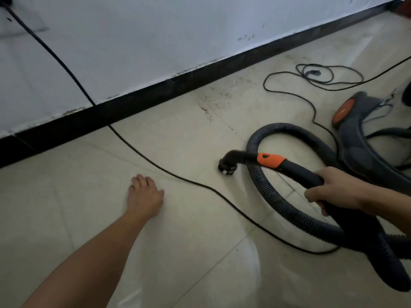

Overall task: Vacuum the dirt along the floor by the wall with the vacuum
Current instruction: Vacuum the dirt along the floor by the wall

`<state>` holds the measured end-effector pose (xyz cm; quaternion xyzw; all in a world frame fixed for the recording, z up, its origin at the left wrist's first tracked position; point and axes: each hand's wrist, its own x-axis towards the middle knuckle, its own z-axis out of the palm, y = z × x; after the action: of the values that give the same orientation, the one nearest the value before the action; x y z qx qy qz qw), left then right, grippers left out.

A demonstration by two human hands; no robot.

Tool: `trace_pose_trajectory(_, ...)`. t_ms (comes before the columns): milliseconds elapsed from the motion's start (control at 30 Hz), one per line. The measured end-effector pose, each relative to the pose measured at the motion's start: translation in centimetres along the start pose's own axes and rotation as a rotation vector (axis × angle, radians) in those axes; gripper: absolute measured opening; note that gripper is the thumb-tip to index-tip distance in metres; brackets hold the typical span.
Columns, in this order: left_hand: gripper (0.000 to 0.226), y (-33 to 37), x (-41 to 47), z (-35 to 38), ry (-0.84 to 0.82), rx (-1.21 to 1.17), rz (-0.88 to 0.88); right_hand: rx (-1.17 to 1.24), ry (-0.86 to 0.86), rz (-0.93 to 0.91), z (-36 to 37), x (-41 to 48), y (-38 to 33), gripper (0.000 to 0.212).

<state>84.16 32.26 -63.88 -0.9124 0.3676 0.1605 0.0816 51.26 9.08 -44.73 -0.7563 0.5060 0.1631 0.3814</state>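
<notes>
left hand (145,196) outstretched, flat on floor (66,218) | right hand (333,190) grips vacuum handle (297,172)

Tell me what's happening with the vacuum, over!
Left hand flat on the floor, right hand gripping the vacuum handle. Nozzle at the floor, short of the dirt by the baseboard. Black cord trailing across beside it.
</notes>
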Motion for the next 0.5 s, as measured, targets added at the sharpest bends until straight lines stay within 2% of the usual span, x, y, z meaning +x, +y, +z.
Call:
trace_pose_trajectory(67,0.069,-0.2,0.0,0.1,-0.002,-0.009,0.003,-0.011,0.027,-0.024,1.3,0.1,0.0,0.013)
trace_pose_trajectory(200,0.069,-0.6,0.0,0.5,-0.003,-0.046,0.005,-0.023,-0.117,-0.084,2.5,0.0,-1.0,0.011)
trace_pose_trajectory(333,0.069,-0.6,0.1,0.5,-0.002,-0.058,0.005,0.017,-0.026,-0.115,4.1,1.1,-2.3,0.009)
trace_pose_trajectory(433,0.067,-1.0,0.2,0.8,-0.003,-0.081,0.016,0.043,-0.197,-0.117,4.5,1.1,-3.0,0.01)
trace_pose_trajectory(500,0.066,-1.4,0.1,0.9,-0.002,-0.093,0.02,0.087,-0.204,-0.098,4.3,1.3,-2.9,0.01)
